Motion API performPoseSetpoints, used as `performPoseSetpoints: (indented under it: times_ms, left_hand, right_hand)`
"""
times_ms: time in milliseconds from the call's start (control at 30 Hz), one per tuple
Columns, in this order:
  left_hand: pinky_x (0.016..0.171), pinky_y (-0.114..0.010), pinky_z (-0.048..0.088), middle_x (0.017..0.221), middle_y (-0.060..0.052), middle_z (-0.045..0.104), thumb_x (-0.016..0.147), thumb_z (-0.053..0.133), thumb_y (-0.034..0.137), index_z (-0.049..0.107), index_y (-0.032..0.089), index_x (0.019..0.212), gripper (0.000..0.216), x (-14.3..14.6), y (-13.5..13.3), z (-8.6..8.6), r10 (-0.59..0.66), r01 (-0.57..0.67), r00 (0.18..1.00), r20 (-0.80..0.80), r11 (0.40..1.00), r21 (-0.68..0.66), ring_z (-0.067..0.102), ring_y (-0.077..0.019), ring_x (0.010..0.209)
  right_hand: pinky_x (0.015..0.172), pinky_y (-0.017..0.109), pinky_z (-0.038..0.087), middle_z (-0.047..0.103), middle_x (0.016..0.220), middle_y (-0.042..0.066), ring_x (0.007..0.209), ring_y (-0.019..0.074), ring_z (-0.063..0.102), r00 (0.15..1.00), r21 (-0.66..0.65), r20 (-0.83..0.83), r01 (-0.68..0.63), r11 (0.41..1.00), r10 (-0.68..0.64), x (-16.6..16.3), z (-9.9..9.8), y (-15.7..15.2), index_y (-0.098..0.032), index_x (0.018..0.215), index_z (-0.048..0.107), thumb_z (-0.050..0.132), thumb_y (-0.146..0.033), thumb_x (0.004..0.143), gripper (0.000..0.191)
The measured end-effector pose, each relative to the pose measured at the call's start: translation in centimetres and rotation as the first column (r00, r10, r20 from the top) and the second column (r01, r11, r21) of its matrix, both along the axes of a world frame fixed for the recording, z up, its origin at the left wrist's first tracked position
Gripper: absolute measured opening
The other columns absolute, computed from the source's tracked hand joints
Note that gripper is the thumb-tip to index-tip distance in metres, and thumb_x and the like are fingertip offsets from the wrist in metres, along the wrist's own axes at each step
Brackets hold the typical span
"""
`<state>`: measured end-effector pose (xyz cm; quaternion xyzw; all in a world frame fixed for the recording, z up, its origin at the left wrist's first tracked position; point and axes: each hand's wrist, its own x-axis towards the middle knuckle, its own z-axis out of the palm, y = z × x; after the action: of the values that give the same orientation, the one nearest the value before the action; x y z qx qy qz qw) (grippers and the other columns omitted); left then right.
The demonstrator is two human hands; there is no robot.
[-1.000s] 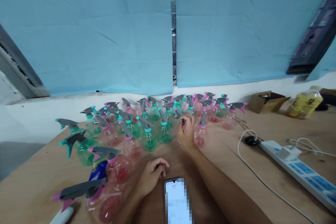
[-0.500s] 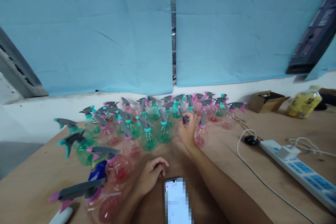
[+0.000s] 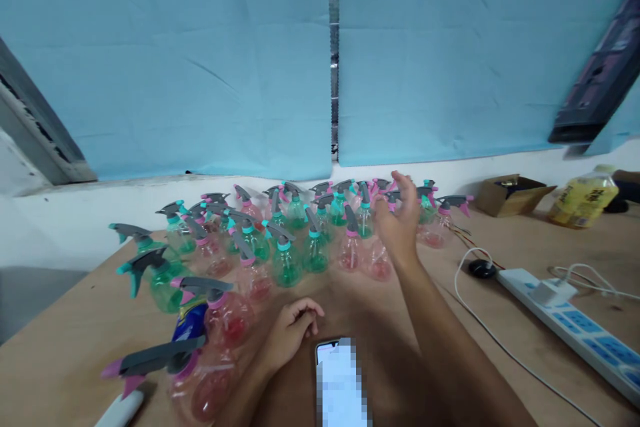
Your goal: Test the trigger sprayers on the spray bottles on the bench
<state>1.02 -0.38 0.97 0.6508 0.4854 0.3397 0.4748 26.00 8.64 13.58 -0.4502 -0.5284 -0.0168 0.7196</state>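
Raised over the right part of a group of spray bottles, my right hand (image 3: pixel 400 223) has its fingers apart and nothing visible in them. It partly covers a clear pink spray bottle (image 3: pixel 379 263). Just left of that stands another pink spray bottle (image 3: pixel 349 255), upright, with a grey trigger head. A green spray bottle (image 3: pixel 315 255) is beside it. My left hand (image 3: pixel 294 332) rests on the table, fingers loosely bent with a gap to the thumb, holding nothing. Near it lies a phone (image 3: pixel 341 383) with a blurred screen.
More pink and green spray bottles spread leftward; a large pink one (image 3: pixel 205 387) stands at the near left. On the right are a white power strip (image 3: pixel 570 327), cables, a black round device (image 3: pixel 482 269), a cardboard box (image 3: pixel 513 197) and a yellow-labelled bottle (image 3: pixel 583 197).
My right hand has left the trigger head of a pink bottle in the front row and moved right and up, its fingers spreading. My left hand stays in place.
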Motion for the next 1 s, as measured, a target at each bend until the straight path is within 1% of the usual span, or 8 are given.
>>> performPoseSetpoints:
  times_ms: [67, 200, 333, 400, 467, 600, 733, 1000]
  left_hand:
    - [0.060, -0.023, 0.040, 0.064, 0.001, 0.060, 0.086, 0.046, 0.027, 0.066, 0.016, 0.087, 0.023, 0.0, 0.0, 0.0, -0.008, 0.008, 1.000, 0.003, 1.000, -0.001, 0.054, -0.0132, 0.061]
    - [0.059, -0.023, 0.040, 0.064, 0.001, 0.060, 0.086, 0.047, 0.027, 0.066, 0.016, 0.087, 0.022, 0.1, 0.1, 0.2, -0.006, 0.006, 1.000, 0.013, 1.000, -0.008, 0.054, -0.0132, 0.061]
    - [0.060, -0.023, 0.040, 0.064, 0.001, 0.060, 0.085, 0.048, 0.027, 0.067, 0.016, 0.087, 0.022, 0.1, 0.1, 0.2, -0.003, 0.003, 1.000, 0.011, 1.000, -0.022, 0.054, -0.0132, 0.062]
    - [0.060, -0.023, 0.040, 0.064, 0.001, 0.060, 0.085, 0.048, 0.027, 0.067, 0.016, 0.087, 0.022, 0.1, 0.2, 0.1, -0.010, 0.010, 1.000, 0.011, 1.000, -0.021, 0.054, -0.0132, 0.061]
    - [0.060, -0.023, 0.040, 0.064, 0.000, 0.060, 0.085, 0.048, 0.028, 0.067, 0.016, 0.087, 0.023, 0.1, 0.2, 0.1, -0.014, 0.015, 1.000, 0.012, 1.000, -0.024, 0.054, -0.0134, 0.061]
    - [0.060, -0.023, 0.040, 0.065, 0.000, 0.061, 0.086, 0.048, 0.030, 0.067, 0.017, 0.087, 0.023, 0.1, 0.2, 0.1, -0.010, 0.010, 1.000, 0.010, 1.000, -0.022, 0.055, -0.0137, 0.062]
    - [0.060, -0.023, 0.039, 0.064, 0.000, 0.060, 0.085, 0.049, 0.030, 0.067, 0.016, 0.086, 0.023, 0.2, 0.1, 0.3, -0.006, 0.007, 1.000, 0.016, 1.000, -0.029, 0.054, -0.0135, 0.061]
    - [0.061, -0.023, 0.039, 0.064, 0.001, 0.061, 0.086, 0.049, 0.031, 0.068, 0.017, 0.088, 0.024, -0.1, 0.2, -0.1, -0.012, 0.013, 1.000, 0.026, 1.000, -0.018, 0.054, -0.0135, 0.062]
  right_hand:
    - [0.109, 0.056, 0.031, 0.046, 0.143, 0.014, 0.134, 0.0316, 0.041, 0.998, -0.155, 0.040, 0.047, 0.987, -0.041, 2.3, 0.0, 0.6, -0.022, 0.142, 0.038, 0.056, -0.030, 0.083, 0.063]
    - [0.096, 0.053, 0.041, 0.053, 0.135, 0.021, 0.120, 0.0378, 0.053, 0.967, -0.451, 0.252, 0.149, 0.880, -0.036, 5.5, -1.4, 1.7, -0.016, 0.143, 0.038, 0.064, -0.043, 0.076, 0.076]
    - [0.072, 0.038, 0.046, 0.068, 0.087, 0.015, 0.086, 0.0318, 0.064, 0.897, -0.656, 0.435, 0.250, 0.712, 0.085, 6.6, -2.0, 2.0, -0.013, 0.101, 0.066, 0.059, -0.044, 0.078, 0.039]
    - [0.063, 0.032, 0.041, 0.064, 0.068, 0.009, 0.071, 0.0261, 0.062, 0.854, -0.723, 0.485, 0.272, 0.636, 0.187, 6.6, -1.8, 1.9, -0.018, 0.078, 0.065, 0.053, -0.040, 0.081, 0.025]
    - [0.058, 0.029, 0.036, 0.060, 0.061, 0.005, 0.062, 0.0213, 0.059, 0.831, -0.739, 0.497, 0.254, 0.624, 0.250, 6.5, -1.3, 1.6, -0.020, 0.070, 0.062, 0.050, -0.035, 0.081, 0.022]
    - [0.055, 0.026, 0.033, 0.059, 0.056, 0.001, 0.054, 0.0158, 0.054, 0.814, -0.752, 0.455, 0.134, 0.646, 0.361, 6.0, -0.2, 0.4, -0.019, 0.064, 0.061, 0.053, -0.028, 0.078, 0.018]
    - [0.054, 0.025, 0.031, 0.056, 0.056, -0.002, 0.053, 0.0126, 0.050, 0.698, -0.747, 0.414, -0.106, 0.657, 0.584, 4.5, 1.1, -1.5, -0.019, 0.064, 0.059, 0.054, -0.026, 0.080, 0.019]
    - [0.053, 0.023, 0.029, 0.043, 0.057, -0.005, 0.055, 0.0097, 0.039, 0.525, -0.647, 0.328, -0.480, 0.592, 0.785, -1.4, 1.1, -2.8, -0.018, 0.063, 0.055, 0.055, -0.027, 0.084, 0.023]
